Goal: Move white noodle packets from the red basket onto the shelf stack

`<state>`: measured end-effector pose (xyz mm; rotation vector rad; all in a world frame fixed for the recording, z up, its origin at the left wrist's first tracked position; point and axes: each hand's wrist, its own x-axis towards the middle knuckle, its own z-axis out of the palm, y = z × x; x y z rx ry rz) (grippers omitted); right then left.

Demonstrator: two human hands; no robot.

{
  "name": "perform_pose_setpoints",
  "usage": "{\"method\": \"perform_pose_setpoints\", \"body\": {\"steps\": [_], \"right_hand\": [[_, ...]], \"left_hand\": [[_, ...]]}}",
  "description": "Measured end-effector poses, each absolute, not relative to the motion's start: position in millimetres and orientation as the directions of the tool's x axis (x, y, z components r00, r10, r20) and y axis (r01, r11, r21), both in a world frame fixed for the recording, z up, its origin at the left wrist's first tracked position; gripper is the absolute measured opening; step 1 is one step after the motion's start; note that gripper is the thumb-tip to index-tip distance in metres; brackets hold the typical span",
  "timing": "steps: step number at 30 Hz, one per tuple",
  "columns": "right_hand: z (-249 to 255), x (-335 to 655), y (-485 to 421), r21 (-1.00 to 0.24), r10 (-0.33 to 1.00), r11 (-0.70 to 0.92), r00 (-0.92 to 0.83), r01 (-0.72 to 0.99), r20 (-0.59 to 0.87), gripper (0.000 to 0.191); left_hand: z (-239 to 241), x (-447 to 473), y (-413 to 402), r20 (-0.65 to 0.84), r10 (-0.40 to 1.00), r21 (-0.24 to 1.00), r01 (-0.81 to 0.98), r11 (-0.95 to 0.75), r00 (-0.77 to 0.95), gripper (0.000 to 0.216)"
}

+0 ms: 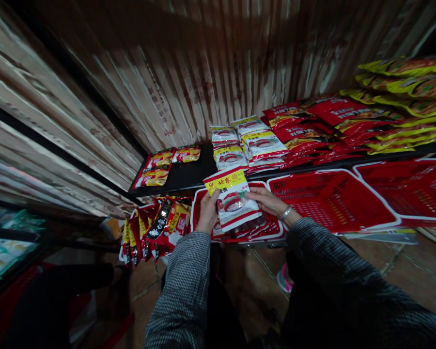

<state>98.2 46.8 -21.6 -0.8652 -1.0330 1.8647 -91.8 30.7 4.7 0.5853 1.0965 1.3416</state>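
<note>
Between my two hands is a yellow, white and red packet of instant noodles (236,203), tilted with its printed front up. My left hand (208,212) grips its left edge, thumb on the front. At the right edge, my right hand (269,201) pinches the packet; a metal bracelet circles that wrist. Below the packet stands a red basket (199,201) with a white rim, and some packets lie in it. Just beyond, on the dark shelf (203,175), are stacks of matching white and yellow packets (265,143).
Red packets (301,131) and yellow packets (417,87) fill the shelf to the right. Two red baskets, the nearer one (334,198) included, line its front. Red and black packets (167,223) stand upright at left. Behind rises a wall of stacked cartons (189,72). A dark sleeve or leg shows lower left.
</note>
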Motion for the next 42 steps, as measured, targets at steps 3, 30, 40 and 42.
{"method": "perform_pose_setpoints", "body": {"steps": [3, 30, 40, 42], "right_hand": [[-22.4, 98.5, 53.2, -0.863, 0.931, -0.286, -0.335, -0.415, -0.148, 0.029], [-20.7, 113.2, 60.3, -0.952, 0.981, 0.191, -0.019, 0.239, 0.192, 0.031], [-22.4, 99.3, 59.3, -0.807, 0.887, 0.396, -0.411, 0.438, 0.212, 0.023], [-24.8, 99.2, 61.5, -0.795, 0.89, 0.395, -0.404, 0.46, 0.209, 0.024]], "left_hand": [[1.3, -90.7, 27.8, -0.31, 0.949, 0.856, -0.449, 0.255, -0.052, 0.042], [-18.7, -76.1, 22.2, -0.333, 0.943, 0.942, -0.056, 0.332, -0.016, 0.036], [-36.7, -57.9, 10.7, -0.296, 0.926, 0.954, 0.117, 0.276, 0.235, 0.035], [-37.1, -58.0, 10.7, -0.244, 0.923, 0.969, 0.044, 0.242, 0.297, 0.04]]}}
